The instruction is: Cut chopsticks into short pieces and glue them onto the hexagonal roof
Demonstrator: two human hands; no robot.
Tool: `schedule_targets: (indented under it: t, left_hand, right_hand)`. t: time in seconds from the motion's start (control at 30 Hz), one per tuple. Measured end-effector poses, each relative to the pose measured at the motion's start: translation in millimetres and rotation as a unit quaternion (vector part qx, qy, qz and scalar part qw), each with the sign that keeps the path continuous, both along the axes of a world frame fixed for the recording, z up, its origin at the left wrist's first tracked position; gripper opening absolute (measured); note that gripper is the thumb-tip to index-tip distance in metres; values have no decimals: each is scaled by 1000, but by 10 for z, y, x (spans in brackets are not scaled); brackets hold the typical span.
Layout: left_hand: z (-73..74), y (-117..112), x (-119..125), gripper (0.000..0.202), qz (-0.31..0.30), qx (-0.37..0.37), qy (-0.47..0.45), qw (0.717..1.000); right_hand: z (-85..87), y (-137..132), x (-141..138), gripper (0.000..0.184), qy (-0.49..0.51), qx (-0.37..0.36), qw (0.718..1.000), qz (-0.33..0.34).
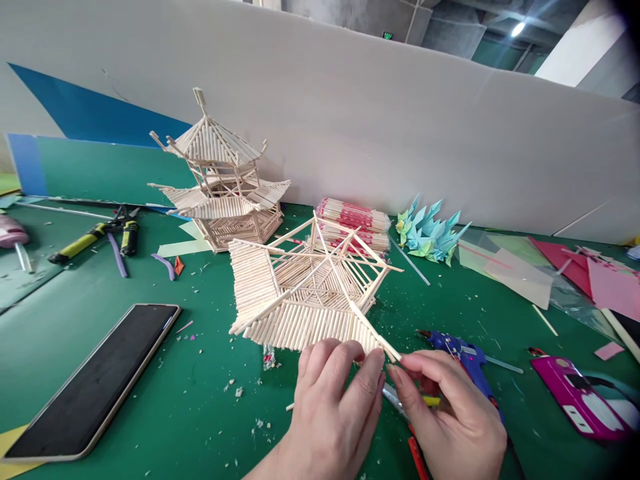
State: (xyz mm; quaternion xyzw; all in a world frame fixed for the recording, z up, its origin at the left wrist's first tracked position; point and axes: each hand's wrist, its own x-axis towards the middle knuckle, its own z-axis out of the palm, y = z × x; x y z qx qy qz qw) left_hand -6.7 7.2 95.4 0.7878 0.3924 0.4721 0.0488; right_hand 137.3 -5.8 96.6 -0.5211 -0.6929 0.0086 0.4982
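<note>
While the left hand [335, 400] and right hand [450, 410] pinch the stick model [310, 325], scraps [239, 392] dot the green tabletop [195, 413] before a pale partition [360, 127].

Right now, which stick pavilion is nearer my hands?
The front pavilion, open at the top; the rear pavilion stands farther back under a peaked roof.

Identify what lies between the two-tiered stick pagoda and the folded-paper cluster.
In the head view, wrapped bundles of sticks, partly hidden by the nearer stick model, lie between the pagoda and the paper cluster, with a thin rod alongside.
</note>
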Motion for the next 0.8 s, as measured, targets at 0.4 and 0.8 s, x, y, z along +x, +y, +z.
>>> schedule_targets:
  t: [0.4,0.8]
  left_hand:
    - [-48,13,2,31,-3,1,4,1000]
    - [-49,38,-16,28,-11,-8,-10,1000]
  right_hand:
    - [-24,-4,-43,11,21,7,1000,-7]
    - [-24,19,-38,15,20,27,999,3]
